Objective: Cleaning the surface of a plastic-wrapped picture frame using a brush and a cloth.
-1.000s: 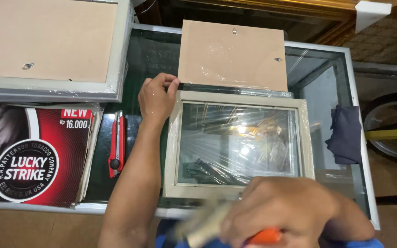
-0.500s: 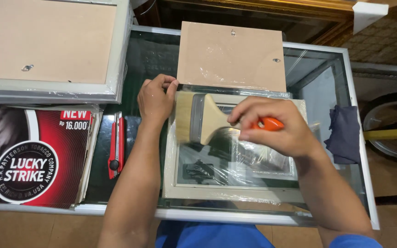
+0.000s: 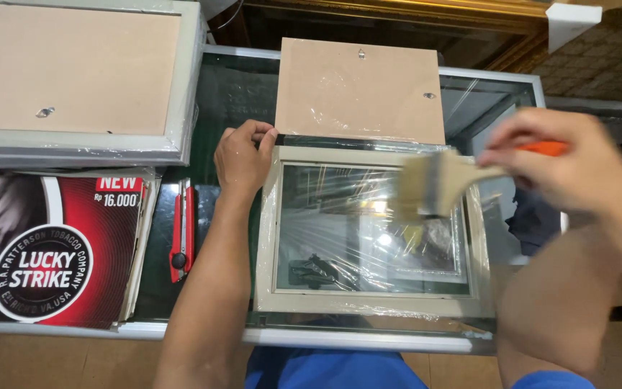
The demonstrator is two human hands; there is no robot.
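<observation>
Head view: glass table (image 3: 239,94), left hand (image 3: 242,155) gripping frame (image 3: 372,306), right hand (image 3: 577,169) clutching brush (image 3: 433,184)

Motion blurs the right hand (image 3: 577,169) and its paintbrush (image 3: 437,184).

Head cam, steep down, close over glass table (image 3: 239,94)

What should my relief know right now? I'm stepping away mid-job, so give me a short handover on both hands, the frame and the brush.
Left hand: grip on the top left corner of the cream picture frame, steadying it flat on the glass table.
Right hand: holds the paintbrush by its orange handle, bristles over the frame's upper right glass, blurred.
Backing board lies off the frame, just beyond it. Red utility knife lies left of the forearm.
Done: backing out.
Left: brushing seemingly unfinished; backing not refitted.
</observation>
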